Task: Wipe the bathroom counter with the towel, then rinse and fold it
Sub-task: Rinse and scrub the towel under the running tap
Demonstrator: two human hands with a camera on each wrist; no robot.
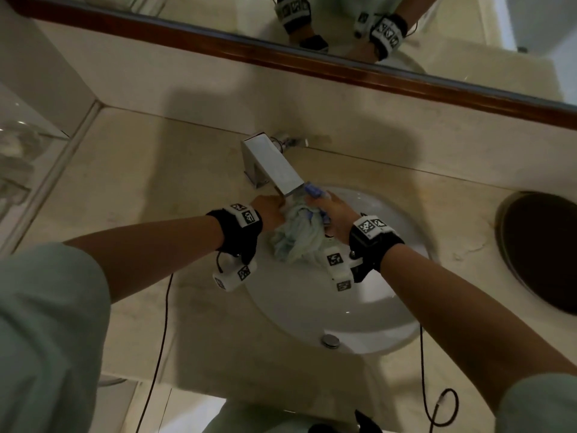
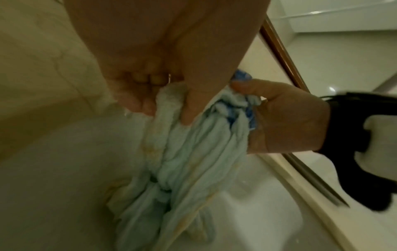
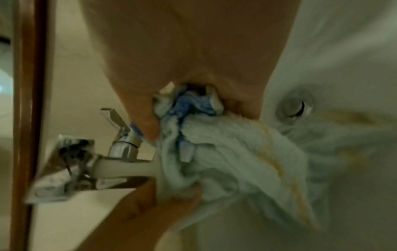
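both forearms stretched forward over the sink [image 1: 359, 326], wrists strapped in black bands with white marker blocks. left hand [image 1: 271, 210] just left of the faucet [image 1: 274, 165] spout, knuckles up, fingers [image 2: 148, 103] curled down round the upper bunch of the towel [image 1: 296, 239], thumb pressed into a fold. right hand [image 1: 335, 214] just right of the spout, tilted inward, fingers closed round the blue-edged end of the same towel, thumb laid across the top of it. hands close together, nearly touching, directly under the spout tip.

towel pale green-blue, wrung into long ropy folds, yellowish stains along some ridges, lower part hanging from the hands into the sink bowl. blue border bunched in the right palm.

metal drain plug [image 1: 331, 341] on the near side of the bowl, well apart from the spout. beige stone surface [image 1: 150, 170] all round the faucet. dark round opening [image 1: 543, 251] in the surface far right of the faucet. wood-framed mirror [image 1: 343, 14] behind the faucet. cannot tell whether water is running.
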